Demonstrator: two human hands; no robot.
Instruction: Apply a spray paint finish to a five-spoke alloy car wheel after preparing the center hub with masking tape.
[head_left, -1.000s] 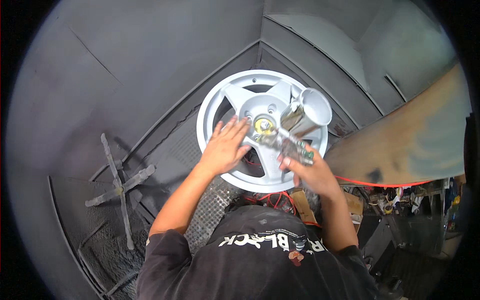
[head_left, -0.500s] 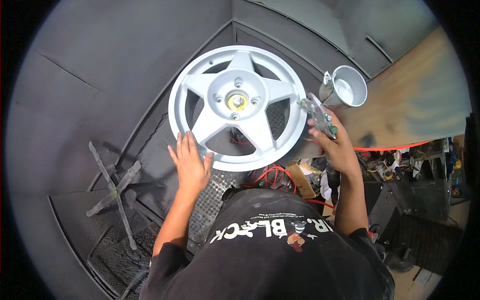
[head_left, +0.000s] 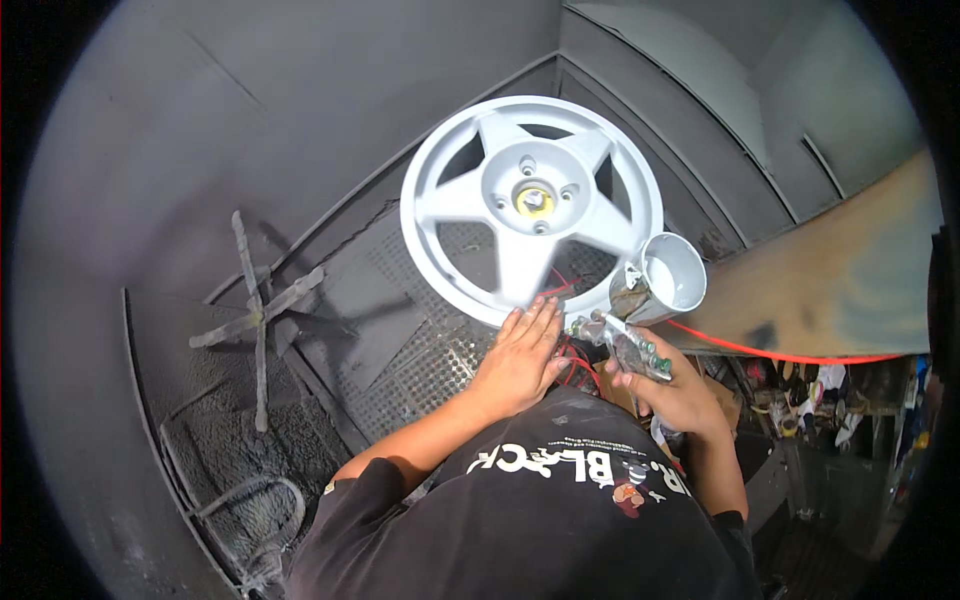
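Note:
A white five-spoke wheel rim point(head_left: 432, 205) with a yellow-ringed hub centre stands face up before me. My left hand point(head_left: 522, 358) lies at its near edge, fingers stretched out flat and fingertips over the rim; whether they press on it I cannot tell. My right hand point(head_left: 675, 388) is closed around a spray gun point(head_left: 632, 348), a paint-smeared metal tool with green-tipped knobs. On the gun sits an open silver cup point(head_left: 688, 272) with white paint inside, just off the wheel's near right edge. The gun's nozzle end points toward my left hand.
To the left stands a paint-crusted cross-shaped stand point(head_left: 258, 315). Grey booth walls point(head_left: 350, 80) rise behind the wheel, above a perforated floor panel point(head_left: 380, 300). A red hose point(head_left: 790, 352) runs along a brown board point(head_left: 800, 270) at right, beside cluttered shelves point(head_left: 830, 400).
The wheel's spokes have turned. My left hand has slid right along the near edge of the rim. The spray gun has come down nearer to me and closer to that hand. The view has shifted.

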